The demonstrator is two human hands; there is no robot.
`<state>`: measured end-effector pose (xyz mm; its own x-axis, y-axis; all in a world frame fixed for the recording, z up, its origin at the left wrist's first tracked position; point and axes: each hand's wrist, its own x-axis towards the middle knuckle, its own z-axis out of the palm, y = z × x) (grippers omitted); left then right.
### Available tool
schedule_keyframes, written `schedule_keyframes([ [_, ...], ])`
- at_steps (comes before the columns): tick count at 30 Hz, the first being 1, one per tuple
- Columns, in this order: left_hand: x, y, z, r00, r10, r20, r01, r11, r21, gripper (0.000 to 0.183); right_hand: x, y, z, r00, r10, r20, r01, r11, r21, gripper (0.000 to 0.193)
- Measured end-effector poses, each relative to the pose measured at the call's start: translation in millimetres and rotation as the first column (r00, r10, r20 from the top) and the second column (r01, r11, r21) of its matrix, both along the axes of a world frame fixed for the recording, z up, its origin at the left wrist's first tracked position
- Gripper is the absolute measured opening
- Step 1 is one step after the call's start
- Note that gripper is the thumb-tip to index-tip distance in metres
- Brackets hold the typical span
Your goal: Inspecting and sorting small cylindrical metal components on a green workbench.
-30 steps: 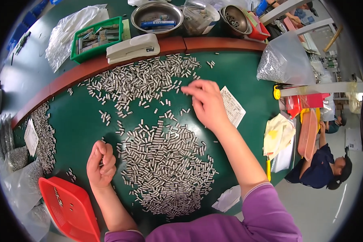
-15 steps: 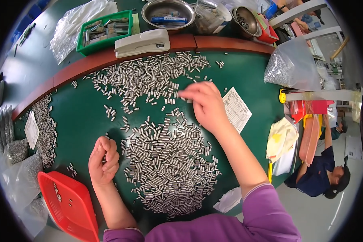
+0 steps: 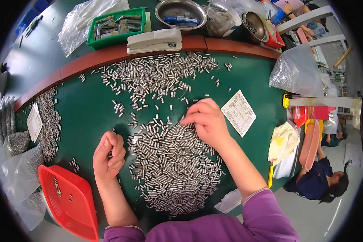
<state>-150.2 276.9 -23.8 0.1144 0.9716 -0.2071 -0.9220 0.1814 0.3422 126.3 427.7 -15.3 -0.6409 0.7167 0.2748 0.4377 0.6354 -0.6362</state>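
Small silvery metal cylinders lie on the green tabletop in a large near pile (image 3: 177,161) and a looser far pile (image 3: 157,72). My right hand (image 3: 207,123) is over the upper right edge of the near pile, its bent fingers drawn together and the tips down at the cylinders. Whatever those fingertips may hold is too small to make out. To the left of the near pile, my left hand (image 3: 109,157) is raised with its fingers curled in toward the palm. The inside of that hand is hidden.
At lower left stands a red plastic basket (image 3: 70,201) with a few cylinders; more cylinders (image 3: 48,125) lie behind it. A printed paper slip (image 3: 238,113) rests on the right. Along the red-brown ledge are a stapler (image 3: 154,40), green tray (image 3: 117,28) and steel bowl (image 3: 181,15). Someone sits at right.
My right hand has come back from the edge of the far pile to the near pile. The left hand stays curled in about the same place. The whole view has shifted slightly.
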Motion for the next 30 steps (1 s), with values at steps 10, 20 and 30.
schedule_keyframes([
  [10,0.5,2.6,0.0,1.0,-0.013,-0.012,0.013,1.0,-0.007,0.015,-16.6,41.8,0.7,0.996,-0.076,0.054,0.068,0.989,0.13,0.039],
  [20,2.2,4.1,-0.7,1.0,-0.011,-0.021,0.011,1.0,-0.012,0.014,2.4,73.3,5.6,0.926,-0.369,-0.075,0.376,0.89,0.259,0.036],
  [30,-4.0,-4.4,-3.8,1.0,0.02,-0.023,-0.021,1.0,-0.023,0.016,27.8,37.7,-8.2,0.97,-0.239,-0.042,0.241,0.97,0.034,0.033],
])
